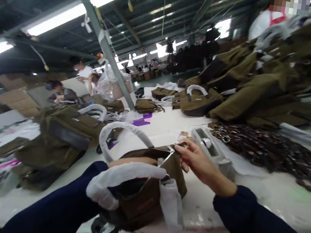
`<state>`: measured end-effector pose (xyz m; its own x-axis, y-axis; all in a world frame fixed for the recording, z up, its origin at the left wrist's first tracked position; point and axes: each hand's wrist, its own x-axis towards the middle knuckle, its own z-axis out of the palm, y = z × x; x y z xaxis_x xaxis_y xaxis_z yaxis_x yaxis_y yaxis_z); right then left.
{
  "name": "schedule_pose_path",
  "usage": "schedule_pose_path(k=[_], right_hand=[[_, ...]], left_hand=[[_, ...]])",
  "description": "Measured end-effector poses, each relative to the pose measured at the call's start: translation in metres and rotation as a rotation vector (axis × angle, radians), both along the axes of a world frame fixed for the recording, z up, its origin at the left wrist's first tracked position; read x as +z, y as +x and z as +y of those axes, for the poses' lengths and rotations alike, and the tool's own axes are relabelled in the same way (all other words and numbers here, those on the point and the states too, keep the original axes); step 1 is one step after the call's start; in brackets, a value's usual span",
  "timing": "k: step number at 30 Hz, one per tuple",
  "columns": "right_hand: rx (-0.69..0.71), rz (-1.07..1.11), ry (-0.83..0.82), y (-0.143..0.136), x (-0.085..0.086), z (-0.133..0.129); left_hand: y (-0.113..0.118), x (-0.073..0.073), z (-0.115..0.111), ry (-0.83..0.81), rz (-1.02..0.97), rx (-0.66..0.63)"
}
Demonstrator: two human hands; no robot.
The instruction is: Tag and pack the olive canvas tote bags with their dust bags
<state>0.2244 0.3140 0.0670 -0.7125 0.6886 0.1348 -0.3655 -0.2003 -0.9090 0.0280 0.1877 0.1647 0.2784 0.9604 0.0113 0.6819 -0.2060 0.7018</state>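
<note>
Heaped on the left of a white table (201,214), olive-brown bags (64,133) slump together. The left hand (145,161) reaches across a handbag (144,205) between its handles (125,173); its grip cannot be made out. The handbag sits mid-view at the near edge, so a hard tug could tip it off, and its dangling white wrap (171,217) could snag. It is brown with dark trim, handles bound in white. The right hand (195,160) pinches a small metal fitting (183,143) at its far corner; further right lie dark straps (270,154).
</note>
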Motion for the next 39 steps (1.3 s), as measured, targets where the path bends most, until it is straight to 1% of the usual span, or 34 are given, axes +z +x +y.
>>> schedule_pose_path(k=[2, 3, 4, 5, 6, 7, 8, 9, 10, 11, 12, 13, 14, 15, 16, 17, 18, 21, 22, 24, 26, 27, 28, 29, 31, 32, 34, 35, 36, 37, 38, 39], right_hand=[[0.007, -0.011, 0.011, 0.001, 0.0, 0.002], [0.01, -0.016, 0.019, 0.001, 0.001, 0.002], [0.01, -0.021, 0.023, 0.001, 0.001, 0.001], [0.006, -0.024, 0.02, 0.001, 0.001, 0.0], [0.002, -0.026, 0.011, 0.001, 0.0, 0.0], [-0.003, -0.025, -0.005, 0.001, -0.001, -0.001], [-0.011, -0.021, -0.025, 0.001, -0.002, -0.002], [-0.021, -0.015, -0.046, 0.001, -0.003, -0.002], [-0.03, -0.012, -0.066, 0.002, -0.005, -0.002], [-0.038, -0.012, -0.086, 0.002, -0.006, -0.003], [-0.045, -0.017, -0.106, 0.003, -0.007, -0.003], [-0.049, -0.024, -0.122, 0.003, -0.008, -0.004], [-0.053, -0.031, -0.135, 0.004, -0.008, -0.005], [-0.053, -0.042, -0.145, 0.004, -0.007, -0.006], [-0.052, -0.053, -0.149, 0.005, -0.007, -0.007], [-0.055, -0.062, -0.148, 0.005, -0.006, -0.008], [-0.059, -0.07, -0.142, 0.006, -0.005, -0.009], [-0.073, -0.074, -0.113, 0.007, -0.003, -0.01], [-0.074, -0.069, -0.102, 0.007, -0.004, -0.009], [-0.058, -0.07, -0.074, 0.008, -0.004, -0.009], [-0.043, -0.075, -0.037, 0.01, -0.004, -0.008], [-0.038, -0.077, -0.02, 0.011, -0.004, -0.008], [-0.032, -0.077, -0.004, 0.012, -0.003, -0.008], [-0.026, -0.077, 0.008, 0.013, -0.003, -0.009], [-0.018, -0.075, 0.021, 0.015, -0.002, -0.01], [-0.018, -0.077, 0.024, 0.016, -0.002, -0.011], [-0.015, -0.079, 0.03, 0.016, -0.001, -0.013], [-0.014, -0.079, 0.033, 0.017, 0.0, -0.013], [-0.011, -0.078, 0.037, 0.017, 0.001, -0.013], [-0.009, -0.077, 0.041, 0.016, 0.001, -0.013], [-0.008, -0.074, 0.042, 0.016, 0.002, -0.013], [-0.009, -0.07, 0.039, 0.016, 0.002, -0.012]], left_hand=[[-0.011, 0.024, -0.016, -0.132, -0.09, 0.062], [-0.018, 0.034, -0.027, -0.177, -0.138, 0.133], [-0.024, 0.04, -0.042, -0.176, -0.181, 0.243], [-0.03, 0.041, -0.061, -0.107, -0.218, 0.396], [-0.035, 0.035, -0.084, 0.014, -0.254, 0.579], [-0.039, 0.022, -0.109, 0.178, -0.301, 0.774], [-0.041, 0.001, -0.136, 0.354, -0.359, 0.959], [-0.043, -0.026, -0.162, 0.496, -0.408, 1.134], [-0.042, -0.058, -0.186, 0.523, -0.432, 1.284], [-0.04, -0.091, -0.206, 0.469, -0.451, 1.401], [-0.037, -0.124, -0.222, 0.393, -0.478, 1.473], [-0.034, -0.153, -0.233, 0.317, -0.485, 1.513], [-0.03, -0.177, -0.24, 0.263, -0.464, 1.502], [-0.027, -0.195, -0.242, 0.24, -0.431, 1.477], [-0.025, -0.206, -0.241, 0.222, -0.383, 1.433], [-0.024, -0.211, -0.238, 0.213, -0.326, 1.379], [-0.024, -0.212, -0.234, 0.21, -0.265, 1.329], [-0.029, -0.203, -0.227, 0.191, -0.096, 1.203], [-0.033, -0.199, -0.229, 0.193, -0.052, 1.18], [-0.046, -0.19, -0.24, 0.222, 0.028, 1.164], [-0.067, -0.173, -0.258, 0.292, 0.141, 1.168], [-0.078, -0.16, -0.267, 0.342, 0.223, 1.165], [-0.089, -0.143, -0.275, 0.386, 0.338, 1.139], [-0.098, -0.122, -0.28, 0.449, 0.472, 1.119], [-0.108, -0.072, -0.28, 0.584, 0.72, 1.043], [-0.108, -0.046, -0.274, 0.651, 0.808, 0.993], [-0.096, 0.003, -0.249, 0.763, 0.912, 0.839], [-0.085, 0.023, -0.232, 0.793, 0.936, 0.747], [-0.073, 0.041, -0.213, 0.831, 0.949, 0.638], [-0.059, 0.054, -0.193, 0.831, 0.954, 0.523], [-0.045, 0.063, -0.174, 0.793, 0.968, 0.385], [-0.032, 0.069, -0.156, 0.745, 0.987, 0.243]])
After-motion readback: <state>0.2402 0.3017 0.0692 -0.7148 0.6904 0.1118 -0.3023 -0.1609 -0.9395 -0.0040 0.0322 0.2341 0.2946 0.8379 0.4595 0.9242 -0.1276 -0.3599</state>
